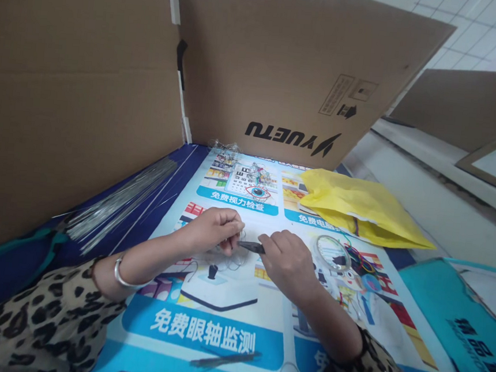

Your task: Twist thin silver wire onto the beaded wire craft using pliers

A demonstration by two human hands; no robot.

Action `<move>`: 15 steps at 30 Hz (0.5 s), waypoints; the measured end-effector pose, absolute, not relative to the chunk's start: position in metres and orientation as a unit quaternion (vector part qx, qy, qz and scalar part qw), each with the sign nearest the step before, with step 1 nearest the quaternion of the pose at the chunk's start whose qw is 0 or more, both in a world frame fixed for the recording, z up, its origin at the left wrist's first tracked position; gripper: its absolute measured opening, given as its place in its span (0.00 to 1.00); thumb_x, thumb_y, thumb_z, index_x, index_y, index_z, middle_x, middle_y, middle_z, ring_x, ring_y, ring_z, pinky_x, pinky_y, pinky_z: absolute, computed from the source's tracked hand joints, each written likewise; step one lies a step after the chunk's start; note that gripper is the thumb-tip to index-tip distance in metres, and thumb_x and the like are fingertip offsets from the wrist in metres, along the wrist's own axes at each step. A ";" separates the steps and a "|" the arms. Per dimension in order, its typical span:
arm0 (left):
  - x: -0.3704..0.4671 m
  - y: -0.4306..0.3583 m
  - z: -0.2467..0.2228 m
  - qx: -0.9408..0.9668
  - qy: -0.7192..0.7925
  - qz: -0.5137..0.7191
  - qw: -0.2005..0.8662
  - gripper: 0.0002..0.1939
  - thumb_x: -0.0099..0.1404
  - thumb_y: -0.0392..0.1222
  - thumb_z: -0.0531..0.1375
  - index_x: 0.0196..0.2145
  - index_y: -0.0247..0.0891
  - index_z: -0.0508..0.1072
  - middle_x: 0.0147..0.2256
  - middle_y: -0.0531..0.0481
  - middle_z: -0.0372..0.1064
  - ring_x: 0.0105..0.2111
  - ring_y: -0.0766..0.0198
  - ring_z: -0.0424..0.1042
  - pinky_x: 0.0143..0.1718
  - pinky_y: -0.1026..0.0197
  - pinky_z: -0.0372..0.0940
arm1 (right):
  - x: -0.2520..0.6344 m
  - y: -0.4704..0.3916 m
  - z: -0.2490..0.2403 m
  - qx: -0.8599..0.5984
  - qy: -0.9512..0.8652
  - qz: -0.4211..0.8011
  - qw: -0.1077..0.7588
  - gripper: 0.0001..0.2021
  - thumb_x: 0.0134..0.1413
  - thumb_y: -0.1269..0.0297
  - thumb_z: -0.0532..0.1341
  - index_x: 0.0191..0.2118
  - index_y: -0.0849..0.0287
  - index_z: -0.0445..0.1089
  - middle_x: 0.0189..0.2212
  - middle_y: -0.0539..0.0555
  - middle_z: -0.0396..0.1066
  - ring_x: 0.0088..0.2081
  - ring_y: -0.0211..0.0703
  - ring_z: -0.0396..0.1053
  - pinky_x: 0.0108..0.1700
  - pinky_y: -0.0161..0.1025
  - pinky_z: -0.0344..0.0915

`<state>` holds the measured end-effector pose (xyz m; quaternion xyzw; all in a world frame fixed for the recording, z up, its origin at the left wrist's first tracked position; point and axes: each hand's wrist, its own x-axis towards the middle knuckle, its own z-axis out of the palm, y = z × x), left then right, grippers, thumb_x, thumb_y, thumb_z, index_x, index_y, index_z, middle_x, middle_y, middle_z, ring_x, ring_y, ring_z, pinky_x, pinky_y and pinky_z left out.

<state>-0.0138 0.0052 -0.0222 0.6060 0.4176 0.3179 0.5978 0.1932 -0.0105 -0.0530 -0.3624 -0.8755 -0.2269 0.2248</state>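
My left hand (218, 230), with a silver bangle (124, 273) at its wrist, pinches thin wire (237, 257) near the middle of the printed sheet (230, 286). To its right, my right hand (287, 262) is wrapped round a dark, pointed tool (251, 246), probably pliers, whose tip reaches the fingers of my left hand. Fine loops of the wire hang below the left fingertips. A short bundle of dark wires (225, 359) lies on the sheet nearer to me.
Cardboard panels (285, 56) stand behind. Long silver wires (116, 203) lie at left. A yellow bag (359, 204), a wire coil (333, 253) with coloured threads and a teal bag (457, 320) are at right. Tangled wire (261, 175) lies at the back.
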 end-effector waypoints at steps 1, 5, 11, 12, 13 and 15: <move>-0.014 0.005 -0.022 0.601 0.417 0.317 0.603 0.14 0.60 0.47 0.55 0.24 0.34 0.63 0.20 0.53 0.66 0.16 0.72 0.65 0.20 0.70 0.59 | 0.193 -0.011 -0.053 -0.359 -0.874 -0.240 0.222 0.07 0.54 0.71 0.55 0.36 0.62 0.69 0.24 0.53 0.63 0.30 0.42 0.58 0.34 0.40 0.53; -0.012 0.005 -0.022 0.587 0.415 0.315 0.620 0.14 0.59 0.47 0.56 0.24 0.34 0.64 0.20 0.53 0.66 0.16 0.72 0.65 0.20 0.70 0.58 | 0.193 -0.011 -0.052 -0.351 -0.866 -0.275 0.225 0.07 0.55 0.70 0.55 0.37 0.63 0.69 0.24 0.53 0.62 0.30 0.42 0.56 0.33 0.40 0.51; -0.012 0.003 -0.022 0.569 0.405 0.321 0.640 0.14 0.59 0.46 0.56 0.24 0.33 0.64 0.20 0.53 0.66 0.17 0.73 0.65 0.21 0.70 0.59 | 0.193 -0.012 -0.050 -0.355 -0.862 -0.289 0.217 0.08 0.55 0.72 0.54 0.37 0.62 0.69 0.24 0.53 0.62 0.30 0.42 0.55 0.33 0.41 0.50; -0.012 0.003 -0.023 0.563 0.398 0.325 0.647 0.13 0.60 0.46 0.56 0.24 0.33 0.64 0.21 0.52 0.67 0.17 0.73 0.65 0.22 0.70 0.59 | 0.192 -0.012 -0.049 -0.360 -0.862 -0.285 0.216 0.08 0.54 0.72 0.54 0.37 0.62 0.69 0.24 0.53 0.62 0.30 0.42 0.55 0.33 0.41 0.50; -0.013 0.003 -0.024 0.556 0.392 0.330 0.654 0.13 0.60 0.46 0.56 0.24 0.33 0.64 0.21 0.52 0.67 0.17 0.73 0.65 0.22 0.70 0.59 | 0.192 -0.012 -0.049 -0.366 -0.862 -0.278 0.216 0.08 0.54 0.71 0.54 0.37 0.62 0.69 0.24 0.53 0.62 0.30 0.43 0.55 0.33 0.41 0.50; -0.013 0.003 -0.026 0.543 0.382 0.345 0.663 0.13 0.60 0.46 0.56 0.25 0.33 0.64 0.21 0.52 0.67 0.17 0.73 0.65 0.23 0.69 0.60 | 0.191 -0.012 -0.048 -0.377 -0.862 -0.259 0.216 0.07 0.55 0.69 0.55 0.36 0.62 0.70 0.25 0.54 0.62 0.31 0.43 0.56 0.34 0.41 0.51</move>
